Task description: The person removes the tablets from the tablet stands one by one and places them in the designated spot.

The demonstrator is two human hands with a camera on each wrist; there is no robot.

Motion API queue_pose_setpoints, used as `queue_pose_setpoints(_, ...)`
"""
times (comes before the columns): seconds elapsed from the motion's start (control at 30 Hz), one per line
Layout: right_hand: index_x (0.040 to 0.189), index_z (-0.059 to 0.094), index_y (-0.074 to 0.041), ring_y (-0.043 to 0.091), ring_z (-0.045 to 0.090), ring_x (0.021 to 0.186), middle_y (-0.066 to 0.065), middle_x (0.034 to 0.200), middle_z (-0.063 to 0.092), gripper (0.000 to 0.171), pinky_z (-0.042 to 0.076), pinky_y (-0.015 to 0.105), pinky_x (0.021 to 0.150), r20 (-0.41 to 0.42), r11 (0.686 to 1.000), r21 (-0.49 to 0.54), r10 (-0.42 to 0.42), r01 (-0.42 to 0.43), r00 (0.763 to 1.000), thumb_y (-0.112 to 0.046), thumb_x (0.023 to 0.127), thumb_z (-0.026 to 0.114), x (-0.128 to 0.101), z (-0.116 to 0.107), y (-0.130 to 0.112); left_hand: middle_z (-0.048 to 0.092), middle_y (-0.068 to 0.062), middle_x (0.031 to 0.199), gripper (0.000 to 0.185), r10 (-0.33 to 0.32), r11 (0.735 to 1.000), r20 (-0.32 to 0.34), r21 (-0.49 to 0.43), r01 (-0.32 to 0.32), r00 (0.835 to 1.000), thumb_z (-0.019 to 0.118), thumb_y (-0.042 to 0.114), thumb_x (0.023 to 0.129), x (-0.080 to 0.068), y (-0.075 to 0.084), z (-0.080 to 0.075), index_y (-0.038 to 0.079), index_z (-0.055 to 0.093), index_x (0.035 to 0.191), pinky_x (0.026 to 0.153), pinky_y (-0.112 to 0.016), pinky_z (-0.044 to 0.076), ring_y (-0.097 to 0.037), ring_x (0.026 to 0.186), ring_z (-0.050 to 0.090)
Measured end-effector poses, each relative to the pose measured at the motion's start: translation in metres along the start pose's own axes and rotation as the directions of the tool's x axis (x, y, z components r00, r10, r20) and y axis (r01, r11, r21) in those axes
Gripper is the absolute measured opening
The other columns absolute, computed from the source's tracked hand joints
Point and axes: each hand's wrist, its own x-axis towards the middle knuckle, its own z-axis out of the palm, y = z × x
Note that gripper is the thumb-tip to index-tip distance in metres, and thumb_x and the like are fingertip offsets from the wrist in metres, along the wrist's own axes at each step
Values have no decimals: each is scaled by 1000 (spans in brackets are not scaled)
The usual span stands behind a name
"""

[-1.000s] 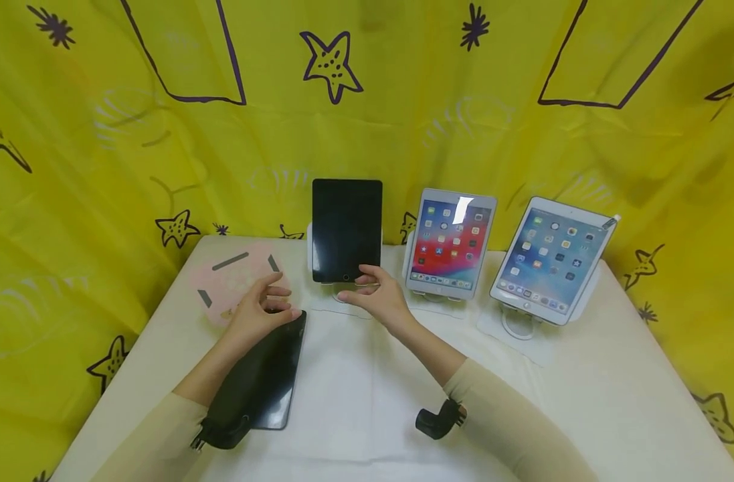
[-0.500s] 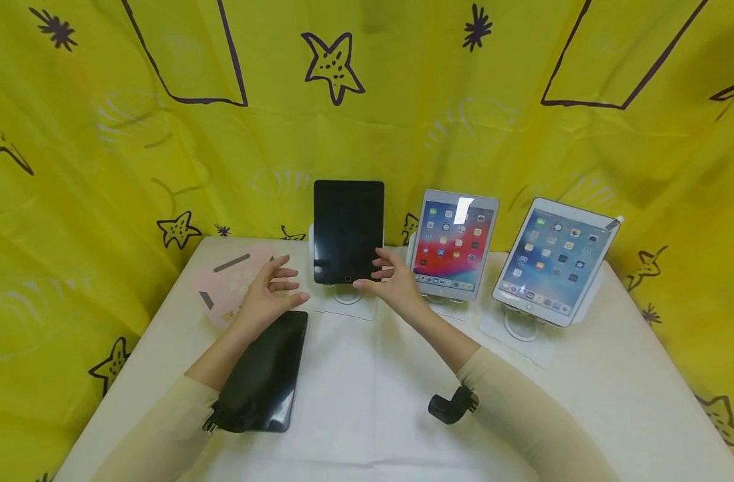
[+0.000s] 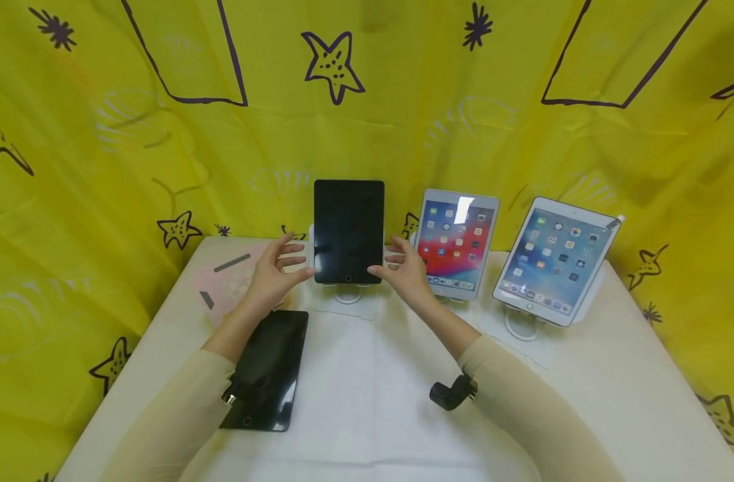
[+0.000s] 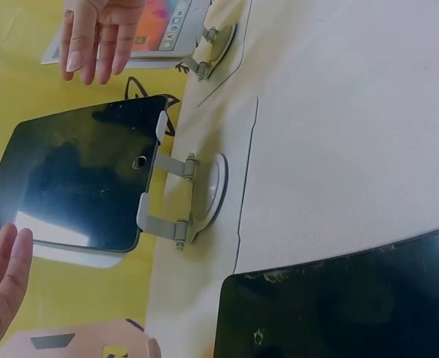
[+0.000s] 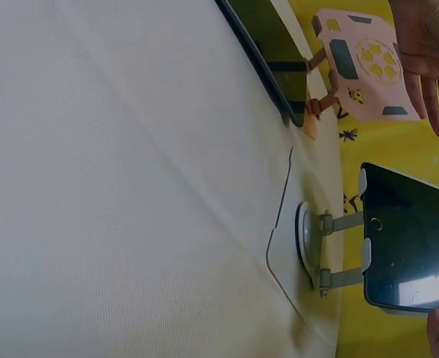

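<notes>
A dark-screened tablet [image 3: 348, 229] stands upright on a white stand [image 3: 347, 296] at the back of the table. My left hand [image 3: 278, 272] is just left of it and my right hand [image 3: 404, 270] just right of it, both with fingers spread and holding nothing. Neither hand visibly touches the tablet. In the left wrist view the same tablet [image 4: 78, 174] sits in its stand [image 4: 193, 198], with my left fingers [image 4: 3, 270] close below it. A second dark tablet [image 3: 267, 368] lies flat on the white table [image 3: 367, 395] under my left forearm.
Two lit tablets [image 3: 455, 242] [image 3: 552, 260] stand on stands to the right. A pink stand [image 3: 231, 282] lies flat at the back left. Yellow star-patterned cloth [image 3: 367, 100] hangs behind and around the table.
Both hands have moved away from me and up, from near the flat tablet and the stand's base to either side of the upright dark tablet.
</notes>
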Motion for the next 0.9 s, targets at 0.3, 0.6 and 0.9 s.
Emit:
queue_pose_setpoints(0.3,142,38,-5,33,56,113,18,129,51,70,48,42,95,-23,998,-21,-51,51,998,-11,81,74,12,-1,6,43,-11,139,78,23,997,-64,-75,-28,998,72,10,83,22,-6,9,13,28,147,95,-41,48,-26,123,48)
queue_pose_setpoints(0.6,142,38,-6,30,55,110,17,124,53,70,51,41,91,-27,996,-74,-52,50,998,-11,82,73,23,2,6,43,-13,137,77,-4,996,-103,-89,-5,995,72,12,83,38,-15,17,12,28,147,99,-43,44,-27,124,46)
queue_pose_setpoints(0.9,140,42,-5,32,57,108,19,125,52,65,52,40,89,-32,990,-122,-76,71,997,-9,82,73,28,8,6,45,-11,135,73,-44,996,-137,-84,33,990,71,9,84,45,-17,32,11,33,145,96,-41,47,-26,121,47)
